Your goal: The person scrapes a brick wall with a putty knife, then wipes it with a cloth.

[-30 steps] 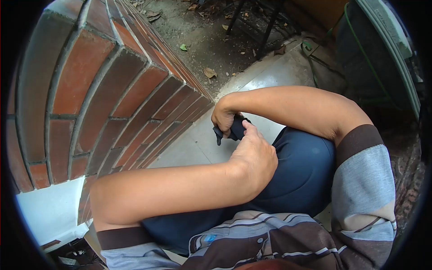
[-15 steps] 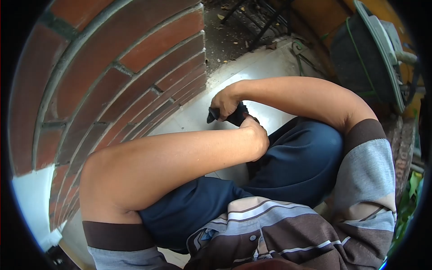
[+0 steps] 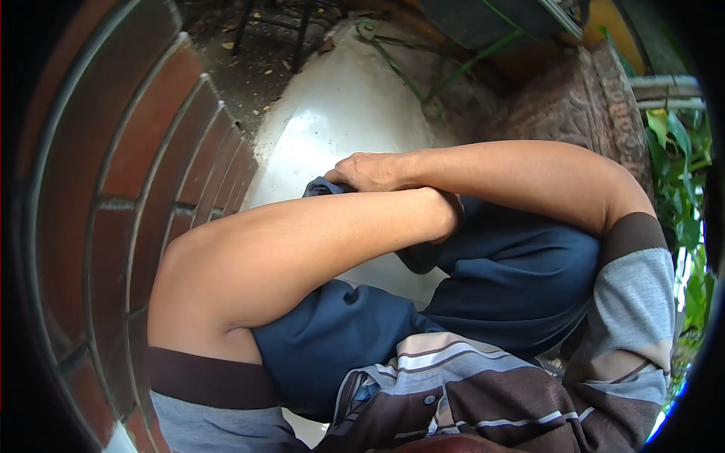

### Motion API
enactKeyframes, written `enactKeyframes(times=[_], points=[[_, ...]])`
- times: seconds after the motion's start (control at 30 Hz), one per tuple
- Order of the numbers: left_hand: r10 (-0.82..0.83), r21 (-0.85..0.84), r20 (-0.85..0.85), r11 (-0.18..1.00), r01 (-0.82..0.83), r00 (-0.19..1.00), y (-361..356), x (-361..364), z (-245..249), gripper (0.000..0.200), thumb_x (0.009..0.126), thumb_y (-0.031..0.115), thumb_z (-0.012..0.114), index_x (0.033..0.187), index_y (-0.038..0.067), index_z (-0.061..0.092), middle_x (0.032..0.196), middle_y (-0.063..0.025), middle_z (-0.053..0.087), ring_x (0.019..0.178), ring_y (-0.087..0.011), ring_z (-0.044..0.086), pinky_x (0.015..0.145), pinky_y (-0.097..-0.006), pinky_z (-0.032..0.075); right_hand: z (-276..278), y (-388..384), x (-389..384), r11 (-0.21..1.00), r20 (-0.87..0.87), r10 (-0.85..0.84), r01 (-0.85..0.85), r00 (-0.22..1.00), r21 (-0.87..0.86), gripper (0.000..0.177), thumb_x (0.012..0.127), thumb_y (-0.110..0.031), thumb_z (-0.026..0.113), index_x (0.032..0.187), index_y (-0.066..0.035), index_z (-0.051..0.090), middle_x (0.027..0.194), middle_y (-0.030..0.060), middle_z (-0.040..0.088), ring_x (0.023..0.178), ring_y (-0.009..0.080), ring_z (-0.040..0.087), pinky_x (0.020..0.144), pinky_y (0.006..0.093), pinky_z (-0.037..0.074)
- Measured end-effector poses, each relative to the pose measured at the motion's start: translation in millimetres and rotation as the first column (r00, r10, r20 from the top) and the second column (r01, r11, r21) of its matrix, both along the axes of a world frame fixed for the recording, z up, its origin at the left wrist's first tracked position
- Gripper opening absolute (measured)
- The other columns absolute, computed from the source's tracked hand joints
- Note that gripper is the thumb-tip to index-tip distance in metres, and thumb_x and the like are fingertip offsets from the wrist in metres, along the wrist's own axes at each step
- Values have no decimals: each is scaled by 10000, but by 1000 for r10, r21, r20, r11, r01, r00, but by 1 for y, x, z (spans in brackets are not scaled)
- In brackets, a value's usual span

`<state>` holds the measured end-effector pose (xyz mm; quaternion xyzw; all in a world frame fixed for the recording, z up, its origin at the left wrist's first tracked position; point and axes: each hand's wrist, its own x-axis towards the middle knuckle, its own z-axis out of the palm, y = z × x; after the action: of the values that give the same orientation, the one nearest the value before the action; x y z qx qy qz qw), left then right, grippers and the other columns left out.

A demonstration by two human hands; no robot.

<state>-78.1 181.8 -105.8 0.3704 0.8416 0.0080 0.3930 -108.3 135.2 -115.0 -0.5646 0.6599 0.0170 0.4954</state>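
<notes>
My right hand [image 3: 370, 172] reaches in from the right, its fingers bent over a bunched dark blue cloth [image 3: 323, 186] above the pale floor. Whether this cloth is loose or part of my clothing cannot be made out. My left forearm crosses in front of it. At the end of that forearm, my left hand [image 3: 445, 215] bends down beside my right wrist, close to my dark blue trousers [image 3: 521, 264]. Its fingers are hidden behind the wrist. Below it, a dark shape [image 3: 418, 258] partly shows, too covered to name.
A brick wall [image 3: 143, 174] rises close on my left. Pale glossy floor [image 3: 302, 136] runs ahead to dirt and dark metal legs [image 3: 302, 34]. A carved brown pot-like object [image 3: 581, 98] and green leaves [image 3: 680, 166] stand at right, with a grey object [image 3: 491, 23] beyond.
My view has turned to the right. My hands have drawn past each other, so the wrists now overlap. The dark material between them is now mostly hidden, showing only beside my right fingers.
</notes>
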Motion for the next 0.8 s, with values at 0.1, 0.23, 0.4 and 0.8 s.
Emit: enactKeyframes(times=[0.1, 0.23, 0.4, 0.8], points=[[-130, 59, 1, 990, 130, 992, 41, 0, 8, 503, 854, 245, 632, 1324, 67, 593, 1400, -182, 534, 1295, -338, 512, 1068, -481, 401, 1, 36, -11, 995, -24, -95, 95, 995, 2, 448, 861, -303, 653, 1195, -6, 609, 1129, 214, 667, 1074, 347, 625, 901, 447, 470], [-296, 119, 2, 949, 293, 955, 95, 3, 17, 497, 854, 249, 629, 1313, 61, 602, 1393, -184, 541, 1281, -337, 526, 1061, -484, 408, 15, 83, -22, 974, -11, -224, 224, 975, 40, 394, 871, -300, 627, 1113, 11, 625, 1082, 217, 673, 1036, 354, 630, 870, 450, 470], [-413, 117, -4, 904, 410, 911, 124, 7, 18, 489, 853, 255, 624, 1299, 54, 613, 1384, -186, 550, 1263, -336, 543, 1052, -489, 417, 31, 129, -27, 965, -192, -244, 257, 951, 49, 351, 890, -284, 589, 1076, 12, 624, 1011, 218, 673, 1043, 364, 634, 864, 446, 481], [-135, -25, -277, 991, 133, 951, 87, -13, 4, 456, 862, 261, 627, 1290, 104, 636, 1372, -143, 576, 1262, -346, 547, 988, -616, 417, 48, 64, -53, 979, -552, 73, -164, 831, -118, 199, 812, -44, 600, 1002, -8, 646, 944, 187, 681, 889, 361, 677, 769, 440, 535]])
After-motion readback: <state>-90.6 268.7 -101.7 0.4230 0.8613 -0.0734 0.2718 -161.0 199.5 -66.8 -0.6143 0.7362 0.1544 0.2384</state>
